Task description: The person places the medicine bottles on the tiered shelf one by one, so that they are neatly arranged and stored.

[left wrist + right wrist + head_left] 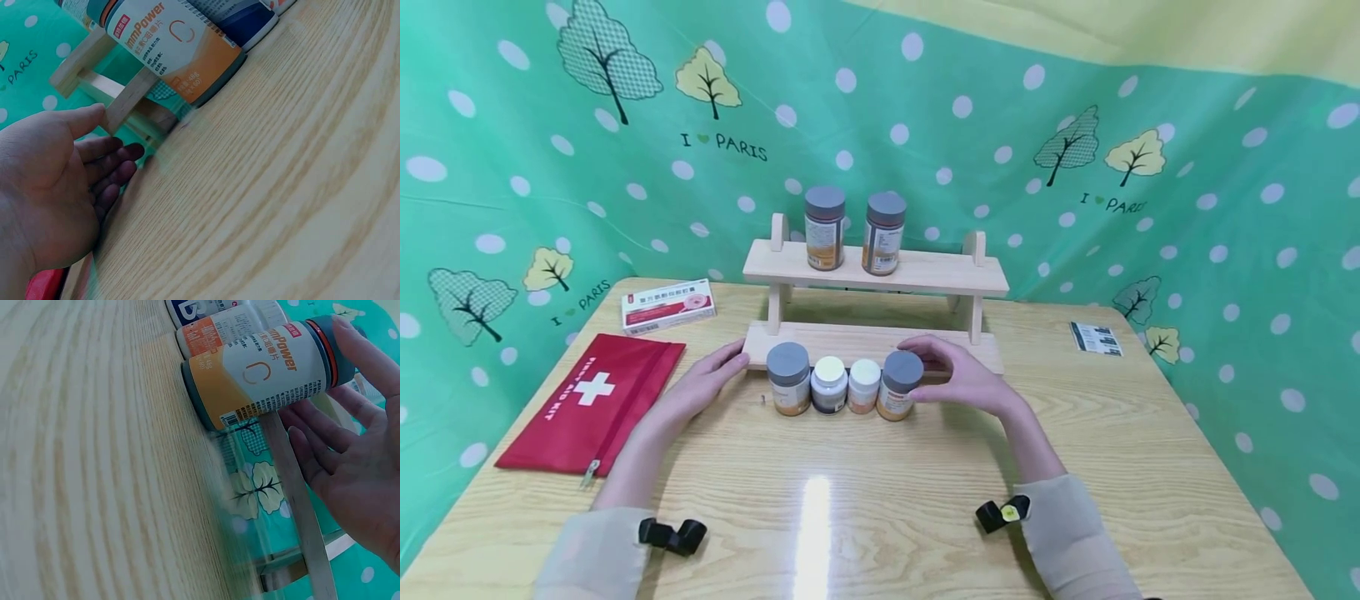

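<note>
1. We see the pale wood-grain tabletop (1075,450) spread below the fingers of both hands.

2. The two-tier rack of pale wood (936,268) stands ahead of the fingers. Its lower board begins at the left fingertips and runs across to the right fingers; whether those rest on it we cannot tell.

3. The flat red zip pouch with a white cross (595,408) lies left of the left fingers, apart from them.

4. The right hand (962,375) is the nearer one to the jar at the row's right end, holding it near the top between thumb and bent fingers, about a lid's width apart.

5. The left hand (703,383) is well apart from that jar, fingers loosely bent and holding nothing, thumb tip at the rack's end.

6. That cylindrical, grey-lidded jar with a white-and-orange label (897,390) stands upright within the right fingers, which cross its vertical long axis from the right. We judge the key relation is this: the lower board lies just beyond it.

7. The small white-capped bottle with an orange label (863,385) stands just left of the right fingers' jar.
</note>
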`<state>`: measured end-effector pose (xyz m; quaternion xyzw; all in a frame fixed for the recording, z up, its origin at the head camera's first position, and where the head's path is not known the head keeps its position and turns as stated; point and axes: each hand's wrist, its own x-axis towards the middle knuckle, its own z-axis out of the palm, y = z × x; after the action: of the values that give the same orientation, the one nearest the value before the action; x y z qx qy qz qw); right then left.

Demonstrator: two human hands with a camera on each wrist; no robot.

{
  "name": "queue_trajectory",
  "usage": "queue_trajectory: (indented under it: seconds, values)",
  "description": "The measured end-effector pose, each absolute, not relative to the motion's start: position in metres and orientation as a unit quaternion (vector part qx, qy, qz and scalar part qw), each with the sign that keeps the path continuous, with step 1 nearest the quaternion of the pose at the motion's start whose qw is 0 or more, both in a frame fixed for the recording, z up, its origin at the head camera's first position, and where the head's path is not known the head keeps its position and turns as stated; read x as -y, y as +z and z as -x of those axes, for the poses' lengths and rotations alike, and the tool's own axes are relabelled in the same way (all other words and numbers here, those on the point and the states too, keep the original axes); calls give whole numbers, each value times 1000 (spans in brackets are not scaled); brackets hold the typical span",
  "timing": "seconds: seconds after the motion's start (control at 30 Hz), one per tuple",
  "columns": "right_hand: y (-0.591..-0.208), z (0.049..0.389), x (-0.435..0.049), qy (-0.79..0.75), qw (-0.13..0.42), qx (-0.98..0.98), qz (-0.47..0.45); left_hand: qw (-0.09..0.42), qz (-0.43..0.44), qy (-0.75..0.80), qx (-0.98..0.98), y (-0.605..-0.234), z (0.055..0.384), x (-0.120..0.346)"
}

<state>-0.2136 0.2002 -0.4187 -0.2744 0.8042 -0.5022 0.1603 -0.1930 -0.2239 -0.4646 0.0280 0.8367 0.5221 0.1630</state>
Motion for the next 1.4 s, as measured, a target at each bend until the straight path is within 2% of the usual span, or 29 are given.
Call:
queue_trajectory:
  seconds: [1.4]
  values:
    - [-419, 209, -192, -450, 126, -844, 264, 166, -27, 522, -836, -463, 193, 223]
